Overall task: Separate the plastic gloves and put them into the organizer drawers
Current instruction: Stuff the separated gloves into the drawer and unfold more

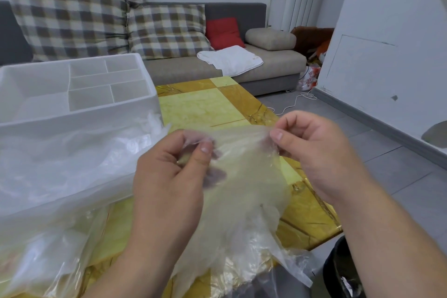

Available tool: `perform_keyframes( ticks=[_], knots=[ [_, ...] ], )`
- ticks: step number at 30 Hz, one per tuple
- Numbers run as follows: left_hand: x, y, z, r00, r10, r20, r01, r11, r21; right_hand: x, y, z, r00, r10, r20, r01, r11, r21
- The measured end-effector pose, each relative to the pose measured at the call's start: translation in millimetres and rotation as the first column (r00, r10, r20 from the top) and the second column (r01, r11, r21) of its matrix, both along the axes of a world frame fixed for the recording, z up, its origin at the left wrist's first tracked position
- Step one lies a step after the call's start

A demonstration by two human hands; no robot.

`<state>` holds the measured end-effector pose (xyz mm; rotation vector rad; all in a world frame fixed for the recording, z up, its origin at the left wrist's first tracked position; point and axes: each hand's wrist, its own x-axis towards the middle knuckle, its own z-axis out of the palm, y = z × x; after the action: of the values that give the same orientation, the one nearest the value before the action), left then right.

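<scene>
A thin translucent plastic glove is pinched at its cuff between the left hand and right hand, above the yellow marbled bench. No writing is legible.

Left hand and right hand pinch the top edge of a clear plastic glove, stretched between them, hanging down over the yellow bench. White organizer with open compartments sits far left; loose clear plastic heaped in front of it. Grey sofa with checked cushions behind.
</scene>
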<state>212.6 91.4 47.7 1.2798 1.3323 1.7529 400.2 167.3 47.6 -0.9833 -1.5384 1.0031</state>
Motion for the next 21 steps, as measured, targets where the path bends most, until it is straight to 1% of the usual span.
perform_keyframes(
  ticks=[2, 4, 5, 7, 9, 10, 12, 14, 17, 21],
  knots=[
    [-2, -1, 3, 1.000, 0.027, -0.007, -0.027, 1.000, 0.014, 1, -1, 3, 0.996, -0.023, -0.083, 0.022, 1.000, -0.019],
    [-3, -2, 7, 1.000, 0.027, 0.005, -0.027, 0.999, 0.023, 3, -3, 5, 0.983, 0.032, -0.180, -0.041, 0.998, -0.043],
    [-3, -3, 8, 1.000, 0.017, 0.014, -0.018, 1.000, 0.024, 4, -4, 5, 0.978, 0.089, -0.188, -0.101, 0.993, -0.058],
    [-2, -5, 12, 1.000, -0.021, 0.023, 0.020, 0.999, 0.029, 3, -7, 4, 0.978, 0.183, -0.102, -0.193, 0.976, -0.098],
    [-2, -6, 14, 0.998, -0.062, 0.031, 0.061, 0.998, 0.035, -1, -9, 1, 0.972, 0.233, -0.013, -0.233, 0.963, -0.132],
    [-2, -6, 14, 0.998, -0.059, 0.036, 0.058, 0.998, 0.033, -3, -8, 1, 0.972, 0.234, -0.005, -0.232, 0.963, -0.136],
    [-4, -6, 13, 0.999, -0.002, 0.038, 0.001, 1.000, 0.019, -2, -7, 2, 0.975, 0.206, -0.080, -0.217, 0.964, -0.157],
    [-7, -6, 12, 0.998, 0.056, 0.038, -0.056, 0.998, 0.002, 4, -5, 3, 0.958, 0.232, -0.169, -0.262, 0.947, -0.188],
    [-8, -6, 11, 0.997, 0.075, 0.031, -0.075, 0.997, -0.006, 13, -4, 3, 0.939, 0.299, -0.169, -0.331, 0.921, -0.208],
    [-2, -2, 6, 1.000, 0.001, 0.027, 0.001, 0.999, -0.046, 13, -7, 1, 0.927, 0.332, -0.176, -0.369, 0.890, -0.266]
  ],
)
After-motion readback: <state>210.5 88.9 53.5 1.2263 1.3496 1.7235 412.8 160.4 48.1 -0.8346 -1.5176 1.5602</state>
